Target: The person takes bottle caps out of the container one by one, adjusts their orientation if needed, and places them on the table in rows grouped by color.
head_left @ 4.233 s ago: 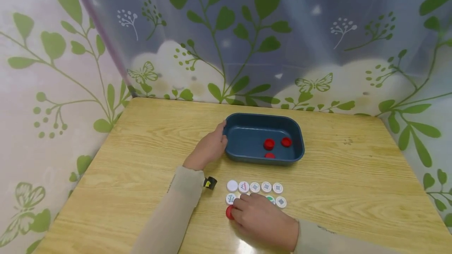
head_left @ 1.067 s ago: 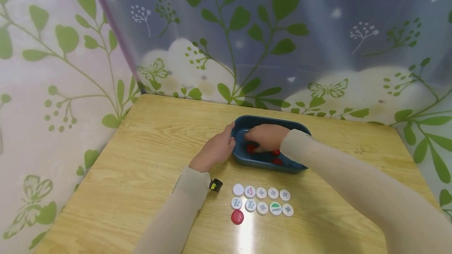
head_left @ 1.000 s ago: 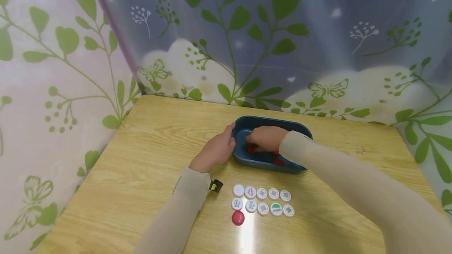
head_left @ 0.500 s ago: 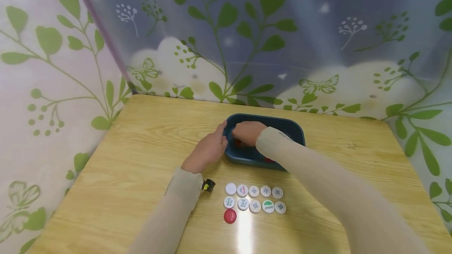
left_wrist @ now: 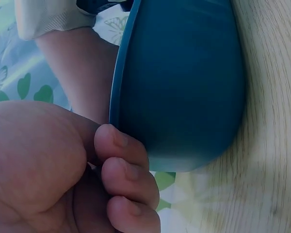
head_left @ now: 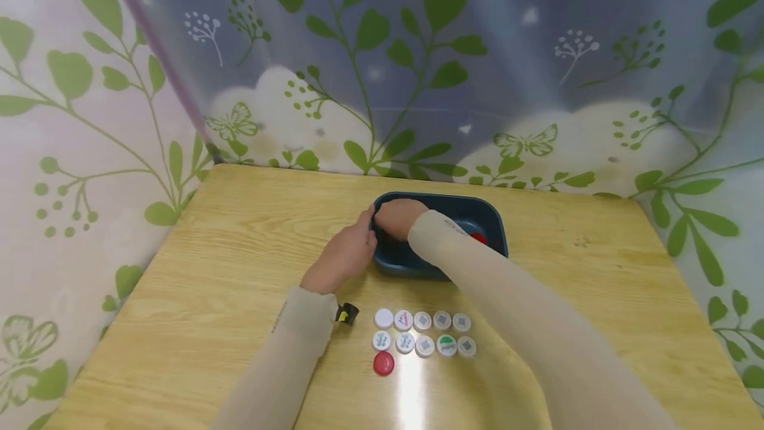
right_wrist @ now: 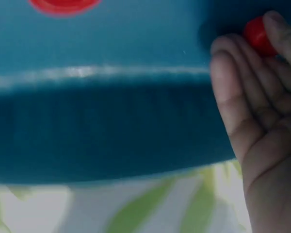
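Note:
My left hand holds the left end of a dark blue plastic tub; its curled fingertips lie at the rim in the left wrist view. Inside that end is my right hand. The right wrist view shows its thumb and fingers pinching a red bottle cap, which the hand hides in the head view. Another red cap lies towards the tub's right side. On the table in front, white caps form two rows, with one red cap below the left end.
The light wooden table runs back to a leaf-patterned curtain, with more patterned cloth at both sides. A small black device sits at the left cuff. My right sleeve passes over the tub's front edge.
From setting the red cap below the white rows, my right hand has gone into the tub, then slid left inside it. My left hand has stayed at the tub's end.

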A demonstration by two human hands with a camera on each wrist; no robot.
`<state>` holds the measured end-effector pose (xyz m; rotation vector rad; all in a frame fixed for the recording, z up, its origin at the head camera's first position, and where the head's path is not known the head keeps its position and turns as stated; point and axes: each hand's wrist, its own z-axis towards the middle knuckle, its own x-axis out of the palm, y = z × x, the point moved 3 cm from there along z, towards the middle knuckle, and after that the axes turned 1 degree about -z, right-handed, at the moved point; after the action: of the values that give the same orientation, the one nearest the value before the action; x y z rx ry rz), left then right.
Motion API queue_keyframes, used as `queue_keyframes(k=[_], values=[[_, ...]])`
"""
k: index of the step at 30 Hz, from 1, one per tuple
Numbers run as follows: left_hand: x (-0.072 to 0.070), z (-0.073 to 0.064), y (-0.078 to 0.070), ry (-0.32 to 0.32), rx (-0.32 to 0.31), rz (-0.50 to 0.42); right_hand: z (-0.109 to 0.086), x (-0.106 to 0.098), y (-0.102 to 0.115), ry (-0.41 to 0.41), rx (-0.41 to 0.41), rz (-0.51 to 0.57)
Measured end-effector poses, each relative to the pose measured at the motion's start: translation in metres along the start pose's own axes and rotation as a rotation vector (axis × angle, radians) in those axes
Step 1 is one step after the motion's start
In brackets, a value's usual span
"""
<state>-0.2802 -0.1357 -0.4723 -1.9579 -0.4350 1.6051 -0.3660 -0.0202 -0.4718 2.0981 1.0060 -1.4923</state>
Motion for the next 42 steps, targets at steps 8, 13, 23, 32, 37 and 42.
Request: queue_keyframes(k=[8,13,23,32,37,42], values=[[0.003,0.003,0.000,-0.003,0.012,-0.031,-0.050,-0.024,-0.014,-0.188,-0.017,0.113],[0.004,0.004,0.000,-0.033,0.034,-0.004,-0.130,-0.039,0.037,-0.400,-0.155,0.195],[0.003,0.003,-0.003,-0.029,0.011,0.004,-0.214,0.066,0.123,-0.337,-0.052,0.202],[0.004,0.000,-0.004,-0.004,0.003,0.007,-0.220,0.084,0.131,-0.414,-0.008,0.257],[0.003,-0.002,-0.004,-0.011,0.004,0.000,-0.222,0.084,0.135,-0.410,-0.095,0.300],[0.002,-0.002,-0.005,-0.008,0.021,-0.005,-0.219,0.086,0.134,-0.510,-0.089,0.286]])
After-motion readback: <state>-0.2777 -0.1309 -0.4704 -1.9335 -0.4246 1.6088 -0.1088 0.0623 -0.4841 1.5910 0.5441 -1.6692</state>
